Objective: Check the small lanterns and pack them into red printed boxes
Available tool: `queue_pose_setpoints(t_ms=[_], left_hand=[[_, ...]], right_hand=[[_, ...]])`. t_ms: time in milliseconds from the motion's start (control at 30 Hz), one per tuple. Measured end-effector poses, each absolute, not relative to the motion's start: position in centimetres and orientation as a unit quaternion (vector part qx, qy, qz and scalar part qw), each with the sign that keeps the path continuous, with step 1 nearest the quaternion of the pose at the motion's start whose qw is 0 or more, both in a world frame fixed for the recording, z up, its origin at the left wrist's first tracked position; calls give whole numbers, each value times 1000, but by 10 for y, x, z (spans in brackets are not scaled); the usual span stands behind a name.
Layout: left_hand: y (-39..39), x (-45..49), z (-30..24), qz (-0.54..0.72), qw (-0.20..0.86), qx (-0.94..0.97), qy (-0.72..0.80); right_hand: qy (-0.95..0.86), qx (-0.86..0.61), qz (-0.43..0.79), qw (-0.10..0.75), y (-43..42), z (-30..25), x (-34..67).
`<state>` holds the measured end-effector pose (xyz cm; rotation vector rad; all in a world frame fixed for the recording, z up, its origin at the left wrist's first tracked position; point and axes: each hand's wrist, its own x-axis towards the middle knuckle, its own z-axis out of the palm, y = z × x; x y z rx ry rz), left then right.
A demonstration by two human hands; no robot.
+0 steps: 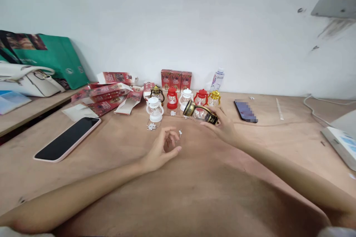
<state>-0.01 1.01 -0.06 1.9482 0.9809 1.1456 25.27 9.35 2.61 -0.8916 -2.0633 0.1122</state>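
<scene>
My right hand (224,126) grips a small bronze-gold toy lantern (200,112), held on its side just above the wooden table (194,177). My left hand (162,149) hovers palm up, fingers loosely curled, with nothing visible in it; a tiny white tag (180,132) lies just beyond its fingertips. Behind stand several small lanterns in a row: a white one (154,109) nearest, a dark gold one (157,93), a red one (172,98), another white one (185,97), a second red one (201,97) and a yellow-gold one (214,98).
A pink-cased phone (68,139) lies at the left; another phone (245,110) at the right. Flattened red cartons (104,94) and three upright red boxes (176,80) sit near the wall, beside a water bottle (217,79). A white bag (27,79) and green bag (55,59) rest far left.
</scene>
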Motion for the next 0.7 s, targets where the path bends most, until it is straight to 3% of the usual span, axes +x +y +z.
queue_pose_setpoints(t_ms=[167, 333, 500, 700], left_hand=[[14, 5, -5, 468, 349, 713, 387], [6, 17, 4, 487, 225, 771, 343], [8, 18, 30, 397, 164, 856, 287], [48, -33, 66, 256, 167, 877, 370]], right_hand=[[-788, -315, 285, 446, 54, -11, 240], [-778, -268, 374, 428, 30, -8, 229], [-720, -263, 524, 372, 24, -7, 220], [-533, -299, 660, 438, 39, -9, 213]])
